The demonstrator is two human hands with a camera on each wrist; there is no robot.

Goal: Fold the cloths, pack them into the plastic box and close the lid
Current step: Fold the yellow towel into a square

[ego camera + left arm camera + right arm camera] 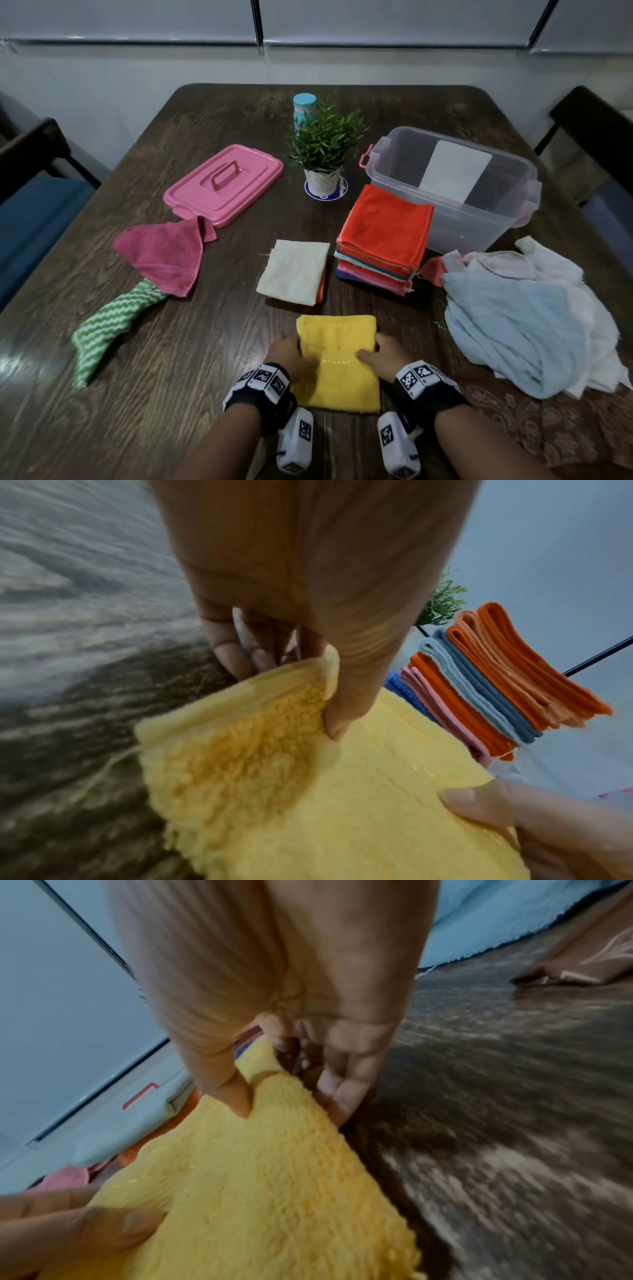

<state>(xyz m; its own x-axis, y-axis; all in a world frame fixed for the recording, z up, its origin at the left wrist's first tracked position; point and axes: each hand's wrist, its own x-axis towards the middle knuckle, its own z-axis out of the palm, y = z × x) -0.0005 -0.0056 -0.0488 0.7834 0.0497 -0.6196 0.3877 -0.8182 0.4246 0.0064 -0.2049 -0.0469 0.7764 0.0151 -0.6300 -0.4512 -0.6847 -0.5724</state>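
Layout of the table [212, 342]. A folded cloth [337, 363] lies at the near edge, with the left hand [291, 356] on its left side and the right hand [380, 358] on its right. Behind it lies a smaller folded cloth [294, 270]; to the right of that stands a stack of folded cloths [383, 240], and behind the stack an open box [452, 185]. A heap of unfolded cloths [524, 318] lies at the right. The lid [222, 185] lies far left, two loose cloths [137, 284] before it. A potted plant [323, 150] stands between lid and box, a bottle [303, 108] behind it.

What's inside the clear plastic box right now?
Inside the clear plastic box, only a white rectangular panel shows, maybe a label; no folded cloths. Its near floor is hidden behind the orange-topped stack.
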